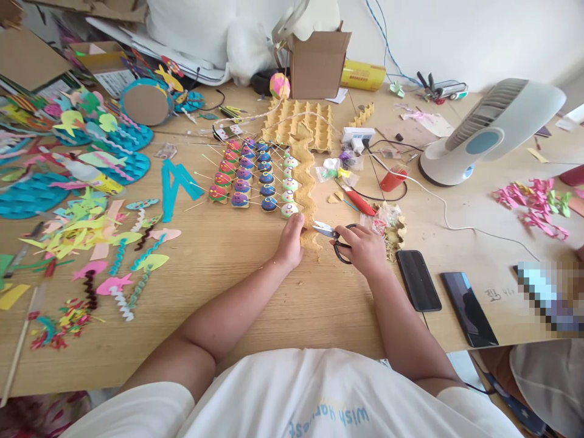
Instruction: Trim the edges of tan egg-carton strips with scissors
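Observation:
A long strip of tan egg carton (303, 173) with a wavy edge lies lengthwise before me. At its near end my left hand (291, 242) is closed round the left side, thumb on top. My right hand (366, 250) grips black-handled scissors (325, 229), whose slightly parted blades point left at the strip's right edge. Small tan crumbs lie on the table below. Directly left of the strip stands a row of white painted carton cups (289, 182). Beyond it are blue cups (267, 176), purple cups (242, 173) and red-green cups (222, 176), many with thin sticks poking out.
An uncut egg carton tray (319, 121) lies at the back. To the right are a white fan (483, 140), its cable, a red cup (393, 177) and phones (418, 280). Paper fish and scraps (82, 231) cover the left, near a glue bottle (98, 176).

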A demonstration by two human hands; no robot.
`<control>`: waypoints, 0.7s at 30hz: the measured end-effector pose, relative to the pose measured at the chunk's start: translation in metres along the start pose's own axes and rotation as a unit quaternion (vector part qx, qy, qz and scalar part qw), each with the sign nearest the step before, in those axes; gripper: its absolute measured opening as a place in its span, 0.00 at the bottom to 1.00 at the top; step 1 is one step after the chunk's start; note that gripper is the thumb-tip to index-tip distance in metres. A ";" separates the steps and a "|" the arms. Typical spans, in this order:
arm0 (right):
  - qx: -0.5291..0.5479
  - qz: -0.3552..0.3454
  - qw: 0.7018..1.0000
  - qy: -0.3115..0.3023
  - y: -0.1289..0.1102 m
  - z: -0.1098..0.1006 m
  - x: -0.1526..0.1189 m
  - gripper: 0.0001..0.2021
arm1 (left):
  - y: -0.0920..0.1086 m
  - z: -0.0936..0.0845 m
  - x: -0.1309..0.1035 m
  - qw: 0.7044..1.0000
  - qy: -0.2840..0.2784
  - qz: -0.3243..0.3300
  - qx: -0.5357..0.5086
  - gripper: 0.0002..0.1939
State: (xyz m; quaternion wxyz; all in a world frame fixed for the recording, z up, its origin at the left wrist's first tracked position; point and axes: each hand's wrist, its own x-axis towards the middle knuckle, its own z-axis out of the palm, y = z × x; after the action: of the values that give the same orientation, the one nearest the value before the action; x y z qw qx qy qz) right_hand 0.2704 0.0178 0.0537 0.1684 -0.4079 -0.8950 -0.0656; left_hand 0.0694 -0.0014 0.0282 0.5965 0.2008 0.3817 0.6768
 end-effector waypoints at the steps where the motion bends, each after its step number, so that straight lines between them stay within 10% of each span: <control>1: 0.002 0.002 1.000 -0.001 -0.001 0.000 0.000 0.15 | -0.001 -0.001 0.000 1.000 -0.001 -0.003 0.001 0.27; 21: -0.003 0.012 1.000 -0.004 -0.001 -0.001 0.000 0.15 | -0.002 0.000 -0.001 1.000 0.005 -0.009 0.009 0.28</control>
State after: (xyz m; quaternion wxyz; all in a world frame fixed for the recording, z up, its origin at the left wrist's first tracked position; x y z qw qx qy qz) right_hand 0.2699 0.0174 0.0545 0.1639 -0.4196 -0.8904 -0.0647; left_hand 0.0712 -0.0023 0.0265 0.5992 0.1991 0.3925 0.6687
